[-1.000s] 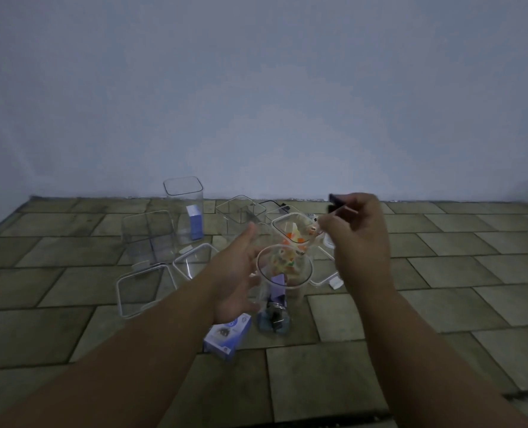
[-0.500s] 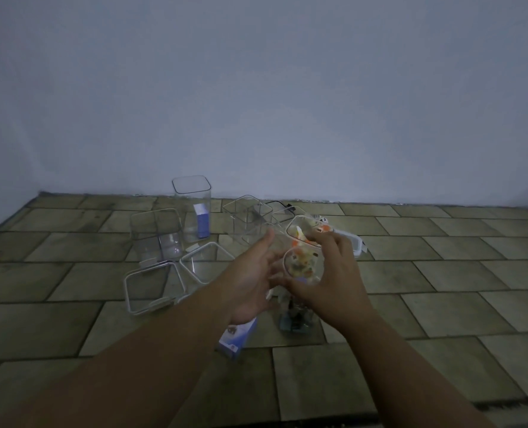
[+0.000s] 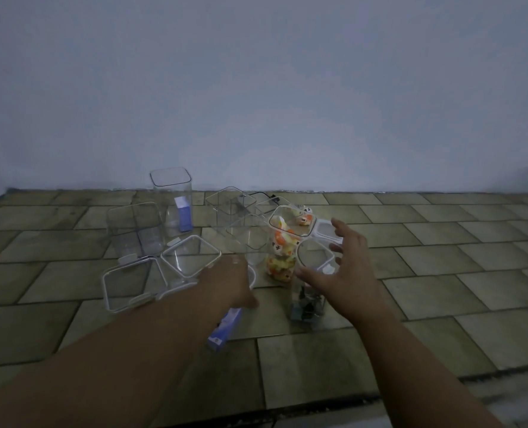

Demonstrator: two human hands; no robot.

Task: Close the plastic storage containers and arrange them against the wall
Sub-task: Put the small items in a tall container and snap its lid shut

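- Where the tiled floor (image 3: 442, 264) meets the pale wall (image 3: 256, 88), a cluster of clear plastic containers sits just ahead of both hands.
- Dim light fills the room; the floor is laid in staggered greenish-brown tiles with dark joints, and the wall is plain and bare.
- Left hand (image 3: 228, 282) reaches forward low over the floor, fingers hidden from me, so I cannot tell whether it is gripping anything.
- Right hand (image 3: 346, 270) is spread open, fingers splayed, holding nothing, just above a lid (image 3: 315, 257) lying flat.
- Between the two hands stands a tall container of orange and yellow toys (image 3: 282, 245), open at the top.
- Just beneath the right hand's thumb side is a small container with dark items (image 3: 307, 307).
- Under the left wrist lies a blue and white box (image 3: 225, 329) on the floor.
- To the left of the left hand rest two flat lids (image 3: 126, 282), touching each other.
- Beyond the hands, nearest the wall, a tall empty container (image 3: 171, 199) stands upright with a blue box inside its base.
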